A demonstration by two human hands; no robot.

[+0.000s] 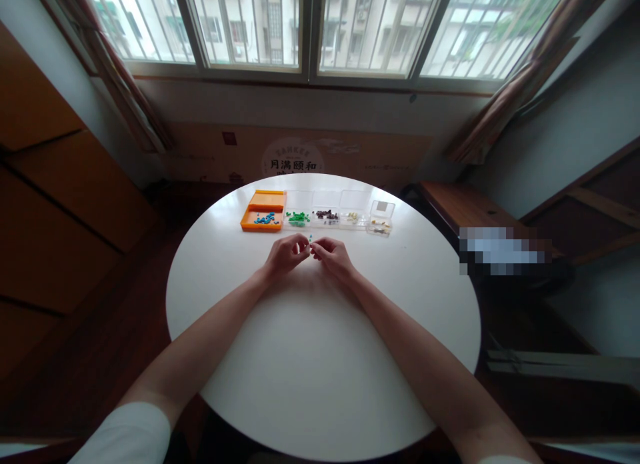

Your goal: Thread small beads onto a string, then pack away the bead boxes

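My left hand [289,253] and my right hand [332,255] meet fingertip to fingertip just above the white table, both closed in a pinch. A tiny blue-green piece [311,237] shows between the fingertips, too small to name, and I cannot tell which hand grips it. Just beyond the hands stands a row of open boxes. An orange box [263,227] holds blue pieces [267,218]. Clear boxes beside it hold green pieces [299,217], dark brown pieces [327,215] and pale cream pieces [353,217]. At the right end, a small clear box [381,229] contains yellowish bits.
The round white table [310,371] carries everything. Behind it, a printed carton panel [350,151] leans below the barred window [250,31]. A wooden bench [465,207] stands to the right, with a blurred-out item on it. Brown cabinets [55,231] line the left side.
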